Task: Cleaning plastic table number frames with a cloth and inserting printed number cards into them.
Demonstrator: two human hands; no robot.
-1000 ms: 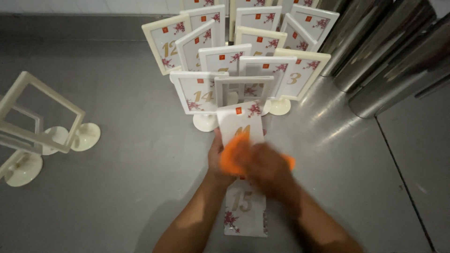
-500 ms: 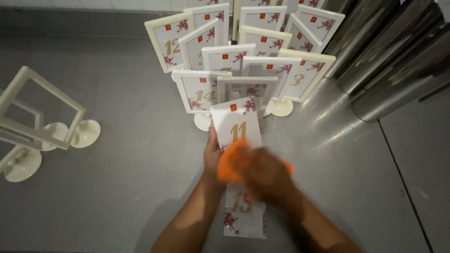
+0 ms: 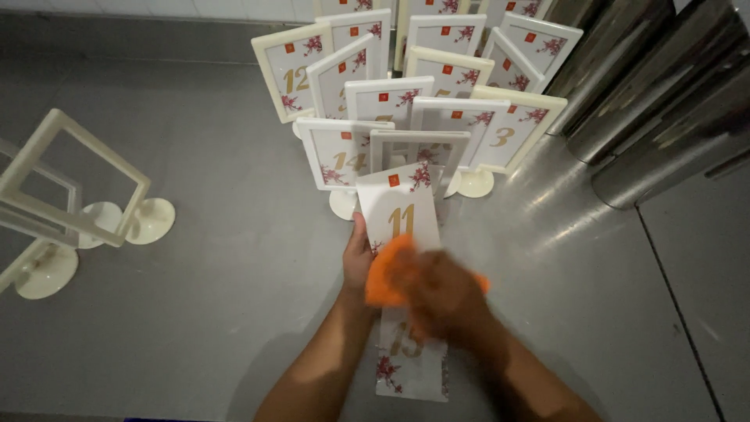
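Observation:
My left hand point(image 3: 358, 258) grips the left edge of a white number card point(image 3: 397, 212) with gold digits and red flower prints, held tilted over the steel table point(image 3: 219, 234). My right hand point(image 3: 441, 295), blurred, presses an orange cloth point(image 3: 388, 270) against the card's lower face. A second white number card point(image 3: 410, 363) lies flat on the table under my forearms. Just beyond the held card stands an empty cream frame on a round foot point(image 3: 420, 152).
Several cream stand-up frames with number cards point(image 3: 406, 86) cluster at the back centre. Two empty cream frames on round feet point(image 3: 70, 203) stand at the left. Shiny steel cylinders point(image 3: 664, 101) lie at the right.
The held card has risen further away from me, showing more of its face. My right hand with the orange cloth has stayed on it, shifting slightly.

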